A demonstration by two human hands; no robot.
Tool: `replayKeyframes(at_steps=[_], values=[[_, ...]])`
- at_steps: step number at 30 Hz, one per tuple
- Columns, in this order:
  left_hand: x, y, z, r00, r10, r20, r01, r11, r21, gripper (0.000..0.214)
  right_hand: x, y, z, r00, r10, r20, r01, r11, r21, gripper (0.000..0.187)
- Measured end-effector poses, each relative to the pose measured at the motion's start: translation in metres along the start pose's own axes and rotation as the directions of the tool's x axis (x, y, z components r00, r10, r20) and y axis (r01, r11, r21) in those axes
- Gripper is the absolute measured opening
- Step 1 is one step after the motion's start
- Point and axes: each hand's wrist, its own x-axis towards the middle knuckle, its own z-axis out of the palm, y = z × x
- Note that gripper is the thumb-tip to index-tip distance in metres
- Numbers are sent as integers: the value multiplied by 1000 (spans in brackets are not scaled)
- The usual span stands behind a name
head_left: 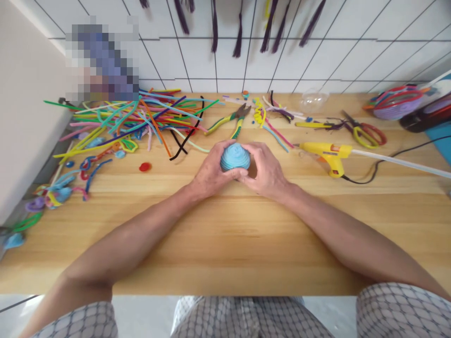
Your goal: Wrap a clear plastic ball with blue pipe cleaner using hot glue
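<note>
Between my two hands sits a light blue coiled ball, its ridges looking like wound pipe cleaners. My left hand curls round its left side, with the thumb across the front. From the right, my right hand wraps the other side, and the thumbs meet near its lower edge. The ball is low over the wooden table; whether it touches the wood is hidden. Just beyond it lie pliers with green and yellow handles.
A heap of colourful pipe cleaners spreads at the back left. On the right are a yellow glue gun with a cord, scissors and a dark bottle. A red cap-like piece lies left of my hands. Tassels hang on the tiled wall.
</note>
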Motion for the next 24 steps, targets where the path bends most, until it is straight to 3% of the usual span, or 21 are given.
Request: replayKeyframes(at_steps=[5,8,12,18,24], values=[[4,-8,1,999,-26,27,27,999,-44,89,0,1,-15,998,-47,32,43,992,118,65],[6,-14,7,1000,19,19,-18,998,-64,93,1,-6,-22,995,-37,90,24,989,148,69],[8,-21,18,996,90,-24,-92,993,-80,93,3,-15,-18,983,-53,178,45,998,47,75],[10,-22,26,990,120,-70,-127,987,-98,87,-8,-8,-5,982,30,188,-16,997,-72,87],[12,-24,30,984,142,-108,-150,987,-65,81,-10,0,-16,968,84,236,-58,991,-119,91]])
